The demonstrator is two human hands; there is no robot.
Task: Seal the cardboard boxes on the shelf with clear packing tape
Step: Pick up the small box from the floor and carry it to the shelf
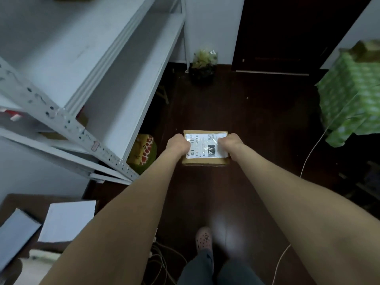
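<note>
Holds a small cardboard box (205, 162) out in front with both arms stretched, off the shelf and to the right of it. Clamps the left grip (178, 144) on the left side of the box, fingers curled round the edge. Clamps the right grip (229, 143) on the right side the same way. Keeps the box flat, top side up. Shows a white label (202, 150) on the top of the box, with black print and a shiny clear layer over it.

Below the box, a dark wood floor (257, 124). To the left, a tall white metal shelf (127, 68) with holes along its posts. Under the shelf's near corner, a yellow bag (144, 152) with brown spots. Far back by the wall, a clear bag (204, 63) of stuff, too blurry to tell what. On the right, a green checked cloth (349, 99) over something, with a thin white cord (312, 150) running down past it. At the bottom left, some flat white boxes (66, 221). Near the bottom middle, a pink shoe (203, 239) with holes and dark trouser legs (197, 270).
</note>
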